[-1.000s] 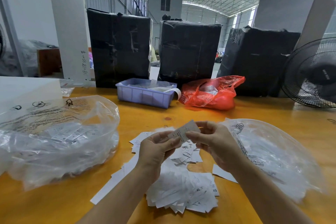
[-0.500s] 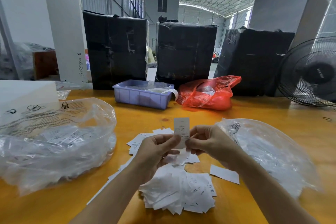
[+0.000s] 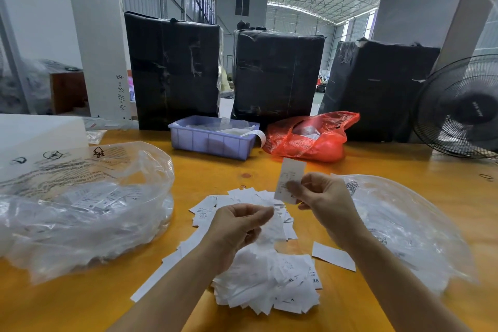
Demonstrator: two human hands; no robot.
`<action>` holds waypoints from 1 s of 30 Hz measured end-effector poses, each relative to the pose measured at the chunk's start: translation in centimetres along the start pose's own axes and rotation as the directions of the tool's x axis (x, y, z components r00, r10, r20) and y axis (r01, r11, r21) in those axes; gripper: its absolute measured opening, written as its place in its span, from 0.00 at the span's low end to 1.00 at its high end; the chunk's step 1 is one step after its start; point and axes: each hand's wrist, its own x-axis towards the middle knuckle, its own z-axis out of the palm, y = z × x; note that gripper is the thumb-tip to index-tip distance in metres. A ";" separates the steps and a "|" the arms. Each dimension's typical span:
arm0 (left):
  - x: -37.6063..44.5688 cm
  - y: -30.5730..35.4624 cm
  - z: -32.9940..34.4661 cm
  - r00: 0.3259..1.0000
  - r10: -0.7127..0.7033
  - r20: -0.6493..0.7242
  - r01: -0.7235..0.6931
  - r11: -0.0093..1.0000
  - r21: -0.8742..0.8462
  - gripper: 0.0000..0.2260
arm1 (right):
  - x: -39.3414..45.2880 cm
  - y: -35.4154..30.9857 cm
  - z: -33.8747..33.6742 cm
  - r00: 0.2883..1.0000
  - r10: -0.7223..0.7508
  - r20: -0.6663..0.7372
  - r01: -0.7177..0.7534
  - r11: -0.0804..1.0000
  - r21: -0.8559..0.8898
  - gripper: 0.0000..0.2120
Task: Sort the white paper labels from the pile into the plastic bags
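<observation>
A pile of white paper labels (image 3: 269, 286) lies on the orange table (image 3: 210, 178) in front of me. My right hand (image 3: 323, 197) pinches a single white label (image 3: 292, 170) and holds it upright above the pile. My left hand (image 3: 237, 226) is lower, fingers curled, and seems to grip a few blurred labels just over the pile. A clear plastic bag (image 3: 80, 210) with labels inside sits on the left. A second clear plastic bag (image 3: 404, 229) lies on the right, close to my right wrist.
A blue plastic tray (image 3: 210, 140) and a red plastic bag (image 3: 310, 140) stand behind the pile. Three black wrapped parcels (image 3: 175, 70) line the table's far edge. A black fan (image 3: 463, 108) is at the far right, a white box (image 3: 40, 132) at the far left.
Both hands pinched the one label before. Now my left hand has let go of it and dropped toward the pile, while my right hand has lifted the label up and to the right.
</observation>
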 end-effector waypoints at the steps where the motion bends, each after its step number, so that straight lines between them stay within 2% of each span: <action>1: 0.0 0.1 0.0 1.000 -0.004 -0.017 0.003 1.000 -0.013 0.10 | 0.0 0.0 0.0 1.000 0.002 -0.021 -0.001 0.998 0.058 0.01; 5: 0.2 0.1 0.0 0.999 -0.005 -0.050 0.002 0.999 -0.046 0.09 | -0.1 -0.5 0.3 1.000 0.022 0.003 -0.022 0.972 0.233 0.06; 13: 0.0 0.0 0.3 0.999 0.035 -0.014 -0.035 0.998 0.043 0.06 | -0.5 -0.7 0.9 0.998 0.022 0.053 -0.034 0.971 0.237 0.06; 18: -0.3 0.1 0.5 0.999 0.052 -0.009 -0.051 0.995 0.090 0.07 | -0.6 -0.7 0.9 0.995 -0.036 0.097 0.019 0.984 0.175 0.07; 21: -0.3 0.2 0.6 0.998 0.058 -0.007 -0.057 0.994 0.090 0.02 | -0.7 -0.6 0.8 0.994 -0.077 0.075 0.071 0.994 0.087 0.07; 24: -0.3 0.1 0.5 0.997 0.073 -0.006 -0.072 0.991 0.109 0.05 | -0.7 -0.5 0.8 0.993 -0.101 0.059 0.100 0.995 0.027 0.05; 30: -0.4 0.2 0.4 0.997 0.073 -0.021 -0.069 0.987 0.146 0.04 | -0.6 -0.5 0.6 0.991 -0.060 0.123 0.058 0.998 0.016 0.05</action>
